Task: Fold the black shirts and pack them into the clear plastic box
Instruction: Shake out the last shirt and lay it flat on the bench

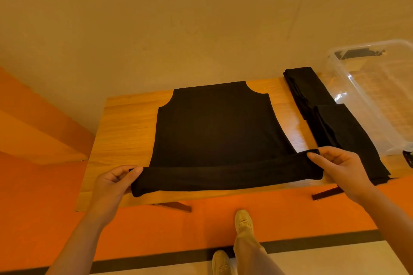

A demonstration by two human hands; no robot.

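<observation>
In the head view a black shirt (214,127) lies flat on the wooden surface (125,131) at mid-frame, its near hem rolled into a band running left to right across the lower middle. The left hand (114,182) pinches the band's left end and the right hand (335,163) its right end, so the fold likely goes away from the person. Folded shirts (330,122) lie right of it, beside the clear plastic box (366,87) at the right edge, nearer the right hand.

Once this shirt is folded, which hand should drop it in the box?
Right hand, probably: the clear plastic box sits at the table's right edge, beside it; the left hand grips the black shirt at the far side.
</observation>
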